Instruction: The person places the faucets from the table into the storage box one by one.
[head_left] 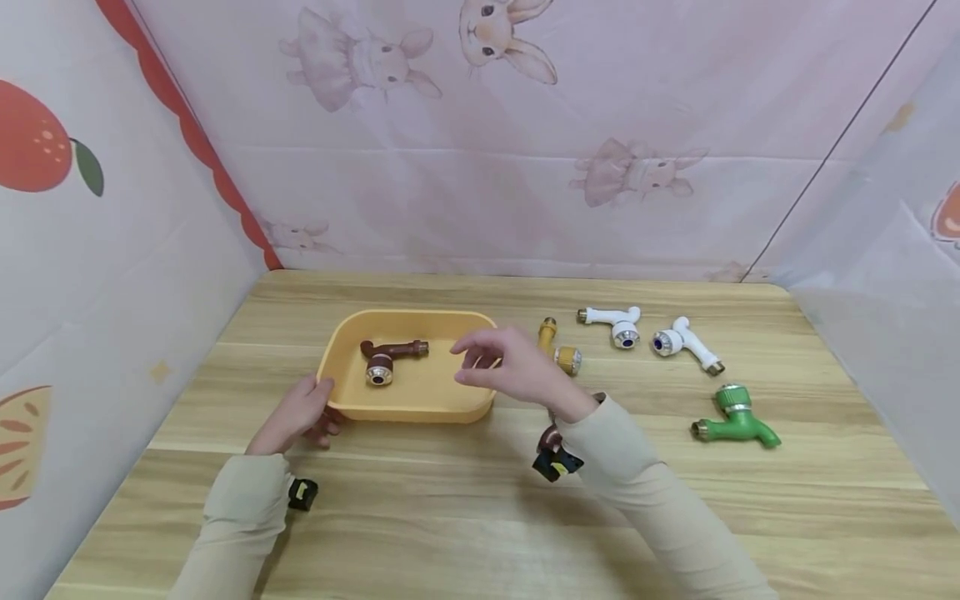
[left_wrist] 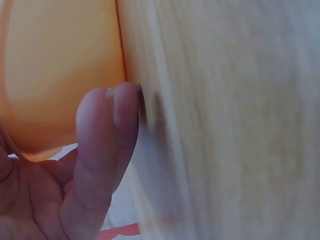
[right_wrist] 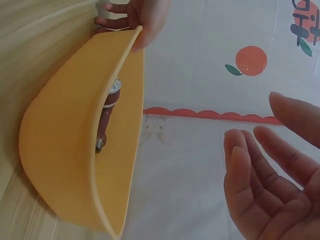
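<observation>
In the head view a yellow plastic basin (head_left: 420, 414) stands on the table, and a dark brown tap (head_left: 397, 350) lies inside it. My left hand (head_left: 300, 410) grips the basin's left end, thumb over the rim and fingers outside, low by the table. My right hand (head_left: 513, 367) hovers over the basin's right end with fingers loosely bent and nothing between them. The right wrist view shows those fingers (right_wrist: 237, 175) apart from the basin wall (right_wrist: 60, 135). Nearest the right hand lies a yellow tap (head_left: 547, 333), partly hidden by it.
Right of the basin lie two white taps, one farther back (head_left: 611, 317) and one beside it (head_left: 693, 346), and a green tap (head_left: 738, 427). Part of another brown tap (head_left: 550, 437) shows beneath my right wrist. Printed curtains (head_left: 450, 208) bound the wooden table (head_left: 420, 517).
</observation>
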